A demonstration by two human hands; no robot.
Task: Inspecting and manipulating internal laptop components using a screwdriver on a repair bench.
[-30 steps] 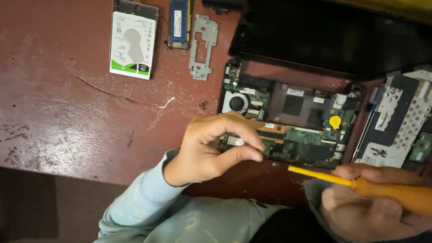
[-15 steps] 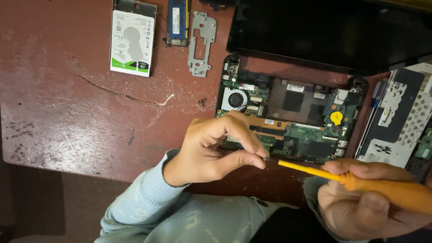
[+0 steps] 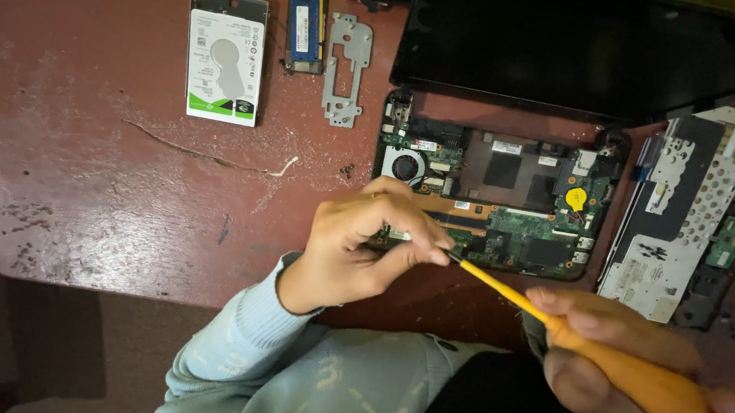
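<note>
An opened laptop base (image 3: 508, 200) with a green circuit board, a small fan and a yellow coin cell lies on the worn red table (image 3: 94, 177). My left hand (image 3: 361, 244) rests on the board's near left corner, its fingers pinched around the tip of a screwdriver (image 3: 554, 322). My right hand (image 3: 622, 356) grips the screwdriver's orange handle at the bottom right. The yellow shaft slants up and left to the board's front edge, where my left fingers hide the tip.
A white-labelled hard drive (image 3: 222, 64), a blue memory stick (image 3: 302, 28) and a grey metal bracket (image 3: 343, 67) lie at the back of the table. The dark laptop screen (image 3: 567, 41) lies behind the base. A removed keyboard, underside up (image 3: 681, 209), lies at the right.
The screwdriver has moved left, so its tip now meets my left fingers at the board's front edge. My left hand has stayed on the same corner.
</note>
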